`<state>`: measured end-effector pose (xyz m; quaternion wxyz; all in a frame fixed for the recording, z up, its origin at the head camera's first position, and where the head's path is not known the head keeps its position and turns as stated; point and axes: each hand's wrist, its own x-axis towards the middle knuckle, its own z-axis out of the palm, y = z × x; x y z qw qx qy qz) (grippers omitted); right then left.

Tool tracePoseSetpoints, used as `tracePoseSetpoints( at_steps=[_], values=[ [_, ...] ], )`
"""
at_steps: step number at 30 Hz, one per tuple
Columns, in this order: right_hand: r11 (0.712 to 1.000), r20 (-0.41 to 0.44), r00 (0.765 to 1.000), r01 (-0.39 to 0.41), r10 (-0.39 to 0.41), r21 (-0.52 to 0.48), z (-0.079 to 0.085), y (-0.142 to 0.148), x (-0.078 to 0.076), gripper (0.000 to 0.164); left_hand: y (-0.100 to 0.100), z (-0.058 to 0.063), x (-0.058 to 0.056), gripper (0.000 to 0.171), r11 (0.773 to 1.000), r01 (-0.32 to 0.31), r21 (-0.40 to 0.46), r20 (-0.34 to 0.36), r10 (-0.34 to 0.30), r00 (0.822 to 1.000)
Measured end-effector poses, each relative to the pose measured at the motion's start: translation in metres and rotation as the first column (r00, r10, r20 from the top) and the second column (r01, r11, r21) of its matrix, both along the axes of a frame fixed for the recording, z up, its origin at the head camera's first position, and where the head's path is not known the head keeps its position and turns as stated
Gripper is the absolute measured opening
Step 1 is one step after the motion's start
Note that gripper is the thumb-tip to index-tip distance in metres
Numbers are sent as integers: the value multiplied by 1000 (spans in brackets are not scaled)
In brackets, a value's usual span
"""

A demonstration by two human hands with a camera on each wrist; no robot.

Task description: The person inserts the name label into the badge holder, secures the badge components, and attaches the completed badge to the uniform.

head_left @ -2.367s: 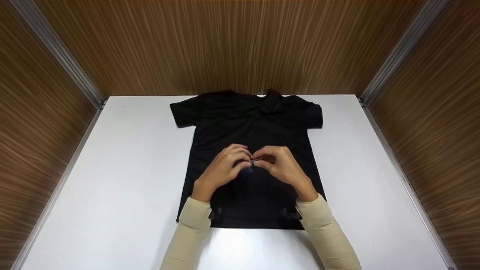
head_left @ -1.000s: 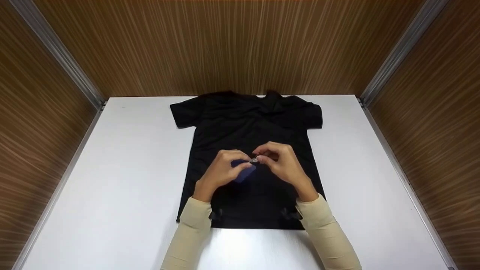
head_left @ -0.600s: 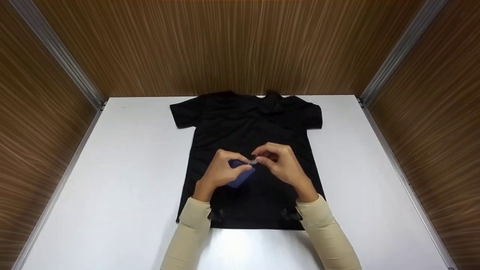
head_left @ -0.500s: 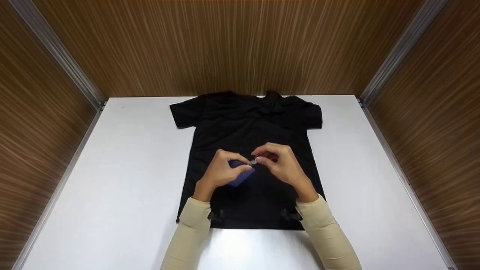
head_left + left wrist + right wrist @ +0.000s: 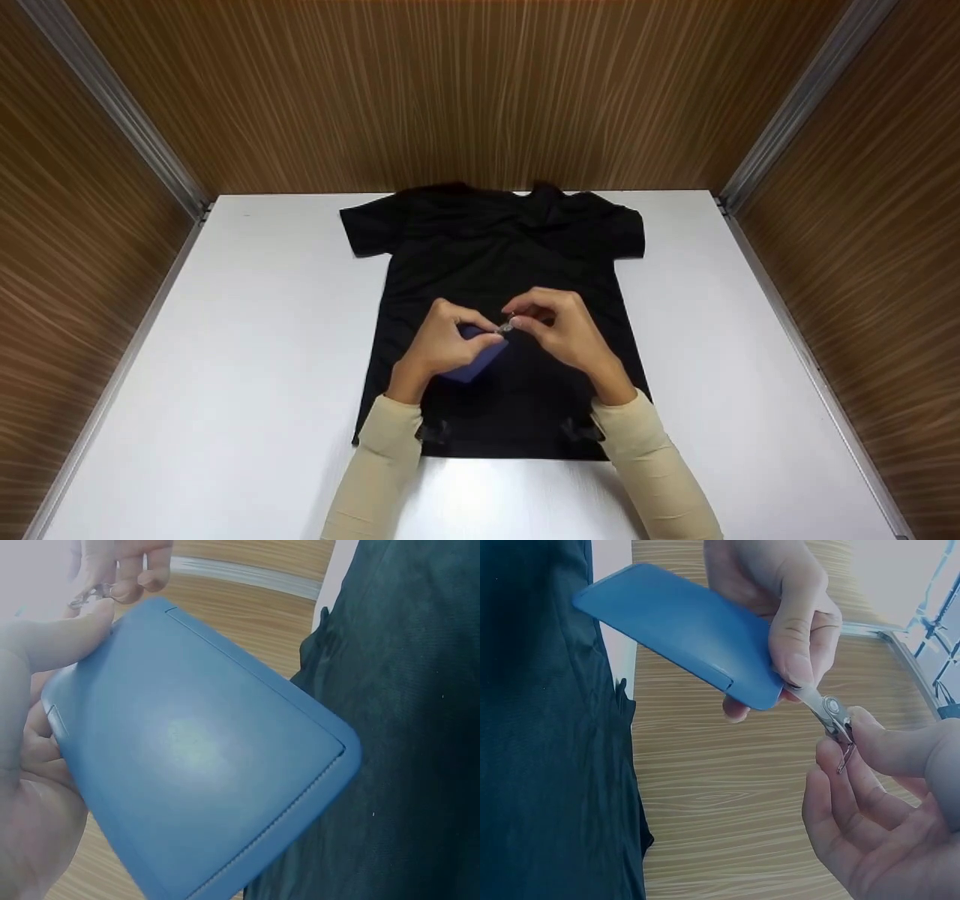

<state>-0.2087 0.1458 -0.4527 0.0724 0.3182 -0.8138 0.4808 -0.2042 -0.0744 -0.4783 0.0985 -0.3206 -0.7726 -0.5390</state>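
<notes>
My left hand (image 5: 442, 337) pinches a blue ID badge holder (image 5: 472, 367) at its strap end, between thumb and fingers. In the left wrist view the badge holder (image 5: 195, 735) shows a flat, smooth face with stitched edges and rounded corners. A short pale strap (image 5: 804, 695) with a snap runs from it to a small metal clip (image 5: 838, 727). My right hand (image 5: 562, 326) pinches this clip between thumb and fingertips. Both hands are close together over a black T-shirt (image 5: 499, 262), and the badge holder hangs slanted down and left, partly behind the left hand.
The T-shirt lies spread on a white table (image 5: 262, 337), its neckline toward the back wall (image 5: 465, 90). Wood-grain panels enclose the back and both sides, with metal strips (image 5: 127, 105) at the corners.
The badge holder, mostly hidden by the hands at first, has swung down and left and shows more below the left hand. The left fingers have drawn together on it; the right hand stays near.
</notes>
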Motion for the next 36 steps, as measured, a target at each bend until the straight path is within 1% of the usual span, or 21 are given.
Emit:
tracePoseSetpoints(
  at_steps=[3, 8, 12, 18, 28, 36],
  values=[
    [1000, 2, 1000, 1, -1, 4, 0, 0, 0, 10, 0, -2, -1, 4, 1000, 4, -6, -25, -4, 1000],
    [1000, 9, 1000, 0, 0, 7, 0, -1, 1, 9, -1, -12, -6, 6, 1000, 17, -8, -53, -17, 998],
    [1000, 3, 1000, -3, 3, 12, -1, -2, 1, 9, -2, -16, -9, 6, 1000, 29, -12, -72, -30, 997],
    [1000, -2, 1000, -5, 5, 25, -1, -3, 1, 9, -3, -16, -9, 7, 999, 29, -33, -76, -31, 997],
    [1000, 13, 1000, -15, 14, 18, -2, -4, 2, 7, -3, -15, -9, 6, 999, 18, -33, -75, -20, 997],
    [1000, -8, 1000, -3, 3, 20, -1, -4, 2, 7, -2, -17, -11, 9, 999, 7, -38, -87, -10, 996]
  ],
)
